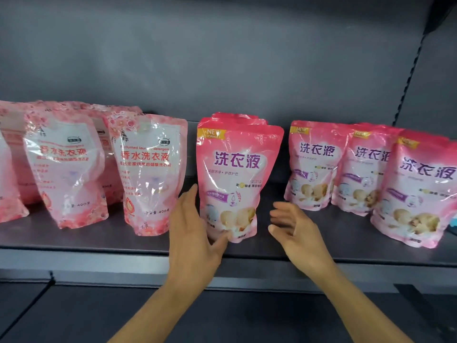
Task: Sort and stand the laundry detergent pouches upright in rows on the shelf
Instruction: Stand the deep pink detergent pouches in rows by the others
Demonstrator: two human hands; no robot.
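Your left hand (195, 229), fingers straight, touches the lower left edge of the centre pink pouch (236, 179) standing upright on the grey shelf (99, 243); your right hand (294, 231) hovers beside it, relaxed, holding nothing. Three matching front pouches (314, 164) stand right; two full floral pouches (148, 174) front the left rows.
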